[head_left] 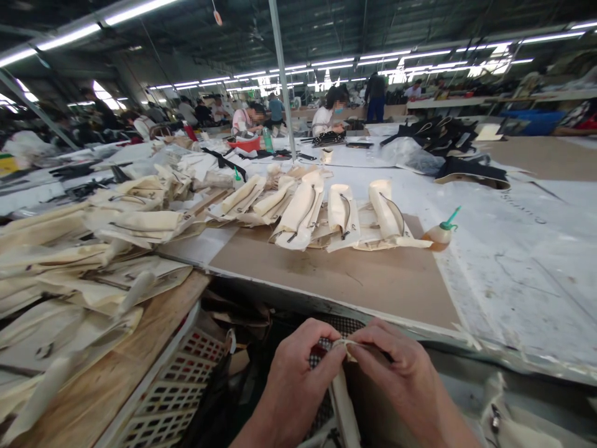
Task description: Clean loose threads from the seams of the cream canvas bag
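My left hand (305, 367) and my right hand (394, 367) meet in front of me, just below the table's near edge. Both pinch the top edge of a cream fabric piece (344, 404), thumbs and forefingers almost touching. The rest of that piece hangs down between my wrists, and its lower end leaves the picture. Beyond my hands, several cream fabric pieces with dark zippers (301, 211) lie in a row on brown board (326, 267). A small oil bottle with a green spout (438, 235) stands at the row's right end.
Stacked cream pieces (135, 224) cover the left side, partly on a wooden board (153, 336). Below it stands a white plastic basket (186, 373). A metal pole (282, 81) rises from the table. Black fabric (438, 140) lies at the back right. Several people work farther off.
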`<state>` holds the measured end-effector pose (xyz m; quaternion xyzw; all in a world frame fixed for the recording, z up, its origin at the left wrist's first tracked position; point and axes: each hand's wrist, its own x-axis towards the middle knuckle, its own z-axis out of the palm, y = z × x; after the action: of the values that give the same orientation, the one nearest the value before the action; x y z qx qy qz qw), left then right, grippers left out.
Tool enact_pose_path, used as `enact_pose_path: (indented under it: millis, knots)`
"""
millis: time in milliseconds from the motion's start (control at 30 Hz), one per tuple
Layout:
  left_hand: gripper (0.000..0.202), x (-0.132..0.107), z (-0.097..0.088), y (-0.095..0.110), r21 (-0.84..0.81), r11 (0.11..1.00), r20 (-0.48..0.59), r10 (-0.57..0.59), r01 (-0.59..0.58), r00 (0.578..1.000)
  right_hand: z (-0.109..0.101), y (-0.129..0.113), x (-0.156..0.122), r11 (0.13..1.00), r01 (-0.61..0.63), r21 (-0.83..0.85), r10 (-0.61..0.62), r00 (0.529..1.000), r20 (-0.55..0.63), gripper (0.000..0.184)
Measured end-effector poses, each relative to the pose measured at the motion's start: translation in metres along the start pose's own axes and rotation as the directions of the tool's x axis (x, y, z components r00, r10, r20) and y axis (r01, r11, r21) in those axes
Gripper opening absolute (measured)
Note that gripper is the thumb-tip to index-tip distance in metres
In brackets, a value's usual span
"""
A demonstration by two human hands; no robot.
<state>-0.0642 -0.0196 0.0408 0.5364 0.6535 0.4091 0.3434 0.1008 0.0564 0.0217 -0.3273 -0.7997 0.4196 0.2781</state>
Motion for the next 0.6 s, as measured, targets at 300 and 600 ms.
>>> enact_pose_path:
  millis: [300,600]
  knots:
    - [0.014,0.0057,0.0067,0.0056,0.025,1.000,-0.014,-0.006,0.007,1.000,-0.0022,0.0008,-0.0042,1.000,0.002,0.008,-0.002,1.000,-0.013,0.020]
    - [0.011,0.0102,0.0090,0.0021,-0.142,0.986,-0.017,-0.094,0.091,0.995,-0.0008,0.0031,-0.0048,0.999,0.007,0.049,-0.006,1.000,-0.022,0.019]
